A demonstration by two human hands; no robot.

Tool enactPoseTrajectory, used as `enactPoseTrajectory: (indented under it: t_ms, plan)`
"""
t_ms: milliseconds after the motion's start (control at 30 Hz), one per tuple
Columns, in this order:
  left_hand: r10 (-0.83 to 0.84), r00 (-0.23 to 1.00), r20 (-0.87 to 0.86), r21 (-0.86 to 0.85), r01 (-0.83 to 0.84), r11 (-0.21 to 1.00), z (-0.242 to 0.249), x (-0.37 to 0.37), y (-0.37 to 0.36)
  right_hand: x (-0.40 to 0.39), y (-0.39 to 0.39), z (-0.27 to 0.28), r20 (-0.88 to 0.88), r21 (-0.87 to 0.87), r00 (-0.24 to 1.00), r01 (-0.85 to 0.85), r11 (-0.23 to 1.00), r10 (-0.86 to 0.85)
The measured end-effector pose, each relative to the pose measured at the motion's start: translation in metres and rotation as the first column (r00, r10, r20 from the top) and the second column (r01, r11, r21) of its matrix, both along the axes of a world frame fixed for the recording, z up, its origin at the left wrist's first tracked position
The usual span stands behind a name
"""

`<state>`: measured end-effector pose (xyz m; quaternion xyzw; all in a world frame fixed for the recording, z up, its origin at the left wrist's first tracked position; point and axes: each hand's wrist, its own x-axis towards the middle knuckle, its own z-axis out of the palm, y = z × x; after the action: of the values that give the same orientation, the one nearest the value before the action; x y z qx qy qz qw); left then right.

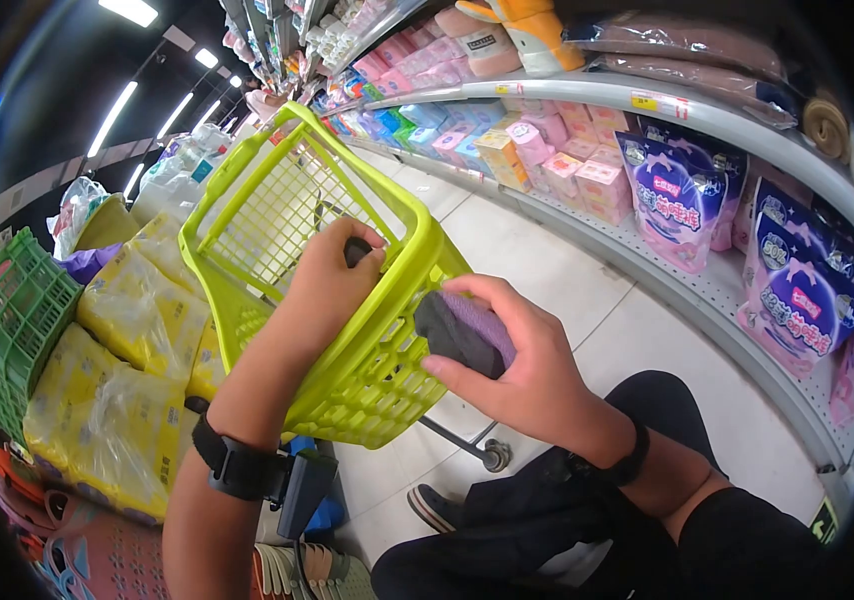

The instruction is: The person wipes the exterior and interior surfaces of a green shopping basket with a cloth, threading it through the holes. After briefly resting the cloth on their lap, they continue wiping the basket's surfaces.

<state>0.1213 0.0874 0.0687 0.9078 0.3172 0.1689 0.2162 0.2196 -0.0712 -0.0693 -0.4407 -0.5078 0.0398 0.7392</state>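
A lime-green plastic shopping cart (372, 395) with a grid basket stands tilted in front of me. My left hand (337, 268) reaches over its rim, fingers curled round a small dark grey piece (355, 251) that looks like cloth; most of it is hidden. At the outside of the near basket wall, my right hand (522, 350) holds a folded cloth (467, 335), grey on one face and purple on the other, between thumb and fingers. The cloth overlaps the honeycomb-patterned wall in this view.
Shelves of tissue boxes (602, 185) and blue-pink packs (672, 200) line the right side. Yellow wrapped packs (112, 390) and a green crate (17, 320) are stacked left. Pink slippers or baskets (112, 545) lie below. A cart wheel (495, 456) rests on the tiled floor (537, 260).
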Motion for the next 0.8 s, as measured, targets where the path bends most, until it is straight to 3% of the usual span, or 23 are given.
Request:
enactPoseTrajectory:
  t_ms: [67, 167, 300, 367, 500, 600, 667, 800]
  plan:
    - [0.06, 0.998, 0.017, 0.179, -0.063, 0.982, -0.003, 0.001, 0.009, 0.001, 0.002, -0.001, 0.059, 0.021, 0.991, 0.123, 0.992, -0.124]
    - [0.044, 0.994, 0.104, 0.279, -0.072, 0.957, -0.008, 0.004, 0.022, 0.005, 0.007, -0.005, 0.123, 0.069, 0.979, 0.155, 0.986, -0.162]
    - [0.065, 0.997, 0.048, 0.28, -0.076, 0.957, -0.006, 0.004, 0.017, 0.005, 0.017, -0.015, 0.143, 0.086, 0.98, 0.126, 0.988, -0.138]
    - [0.015, 0.998, 0.061, 0.115, -0.022, 0.993, -0.003, 0.003, 0.022, 0.006, 0.021, -0.017, 0.177, 0.13, 0.971, 0.14, 0.982, -0.162]
    - [0.06, 0.998, 0.014, 0.034, -0.061, 0.998, 0.0, -0.005, 0.02, 0.008, 0.024, -0.021, 0.156, 0.084, 0.985, 0.061, 0.995, -0.073]
    - [0.073, 0.997, 0.024, -0.063, -0.071, 0.995, 0.001, -0.011, 0.013, 0.013, 0.029, -0.022, 0.15, 0.149, 0.988, 0.015, 0.989, -0.038]
    - [0.069, 0.997, 0.024, -0.113, -0.065, 0.991, 0.003, -0.012, 0.01, 0.018, 0.024, -0.02, 0.064, 0.021, 0.984, -0.165, 0.986, 0.164]
    - [0.041, 0.999, 0.005, -0.219, -0.039, 0.975, 0.007, -0.016, 0.002, 0.034, 0.025, -0.025, -0.038, -0.035, 0.943, -0.333, 0.942, 0.331]
